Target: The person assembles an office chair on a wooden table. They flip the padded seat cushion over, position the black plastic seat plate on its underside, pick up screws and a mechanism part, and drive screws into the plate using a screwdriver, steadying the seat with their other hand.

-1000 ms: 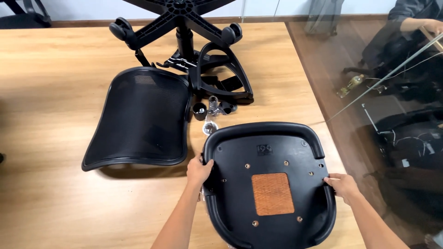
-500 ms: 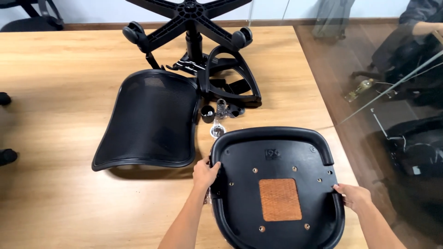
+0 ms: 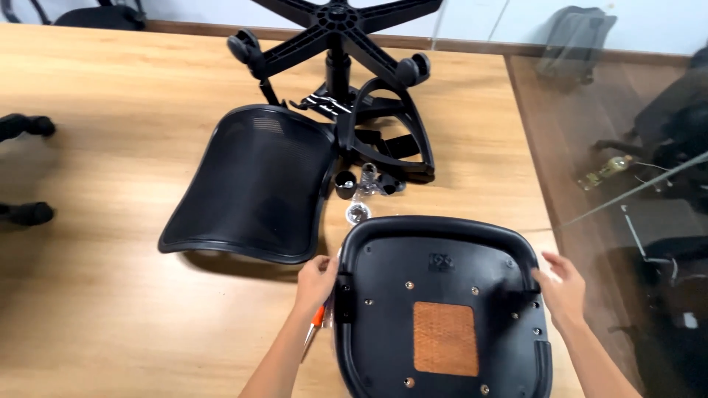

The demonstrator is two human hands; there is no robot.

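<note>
Two hands (image 3: 317,284) on seat pan (image 3: 442,295), backrest (image 3: 251,184) beside.

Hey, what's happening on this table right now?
A person is handling office chair parts laid out on a wooden table. Both hands are on an upturned black seat pan: the left hand at its left edge, the right hand at its right edge. A black mesh backrest lies beside it, with a star-shaped wheeled base, a looped armrest frame and some small hardware behind. An orange-handled tool lies beneath the left hand.
</note>
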